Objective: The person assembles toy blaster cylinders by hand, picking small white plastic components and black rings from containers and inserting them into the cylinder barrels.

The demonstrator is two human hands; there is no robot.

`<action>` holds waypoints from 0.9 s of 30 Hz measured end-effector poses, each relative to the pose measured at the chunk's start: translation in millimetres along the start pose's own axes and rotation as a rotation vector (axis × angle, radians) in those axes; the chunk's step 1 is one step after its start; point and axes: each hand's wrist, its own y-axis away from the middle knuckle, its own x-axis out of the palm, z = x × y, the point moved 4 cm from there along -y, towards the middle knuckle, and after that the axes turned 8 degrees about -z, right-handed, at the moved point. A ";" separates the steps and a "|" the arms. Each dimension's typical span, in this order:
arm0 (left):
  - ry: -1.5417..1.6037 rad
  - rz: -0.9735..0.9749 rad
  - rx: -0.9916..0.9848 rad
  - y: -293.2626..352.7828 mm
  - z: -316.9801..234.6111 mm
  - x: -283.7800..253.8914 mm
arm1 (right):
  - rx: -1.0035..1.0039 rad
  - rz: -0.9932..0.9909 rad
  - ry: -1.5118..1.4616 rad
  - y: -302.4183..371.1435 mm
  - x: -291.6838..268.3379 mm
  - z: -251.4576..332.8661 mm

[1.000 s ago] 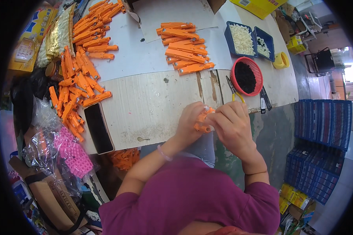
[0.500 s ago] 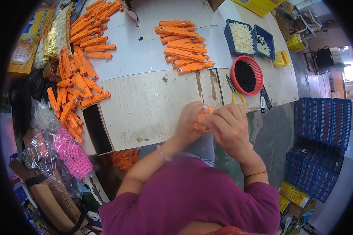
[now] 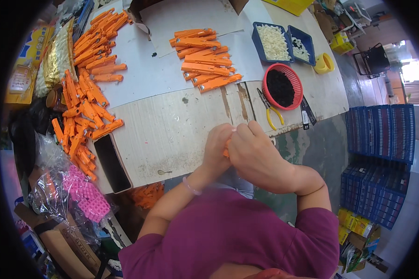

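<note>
At the table's near edge my left hand (image 3: pixel 215 151) is closed round an orange plastic piece (image 3: pixel 226 150), which shows only as a small strip between the hands. My right hand (image 3: pixel 260 157) is closed over the same piece from the right, its fingers bent and pressed against the left hand; the fingertips are hidden. Beyond them lies a stack of long orange plastic pieces (image 3: pixel 205 60), set roughly side by side. A larger heap of similar orange pieces (image 3: pixel 86 104) spreads along the table's left side.
A red basket of small black parts (image 3: pixel 298 90), yellow-handled pliers (image 3: pixel 273 114) and blue trays of whitish parts (image 3: pixel 261 56) stand at the right. A phone (image 3: pixel 112 163) lies at the left edge, near pink bagged pieces (image 3: pixel 91 200). Blue stacked racks (image 3: pixel 381 132) stand on the floor.
My right hand has turned and closed in against the left, covering most of the orange piece. The table scene has shifted slightly leftward in the view.
</note>
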 end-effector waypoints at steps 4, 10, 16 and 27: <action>0.004 -0.059 -0.072 11.9 17.3 -3.2 | 0.005 -0.166 -0.426 -6.5 4.4 -39.6; -0.030 -0.020 0.017 -1.2 1.3 0.7 | 0.970 -0.157 -0.052 20.7 67.9 -257.5; -0.037 -0.029 0.017 -1.1 2.9 -3.3 | 0.976 -0.124 -0.178 16.1 128.3 -288.5; -0.050 -0.028 0.034 -1.1 4.4 -2.6 | 0.880 -0.033 -0.151 15.7 139.0 -290.0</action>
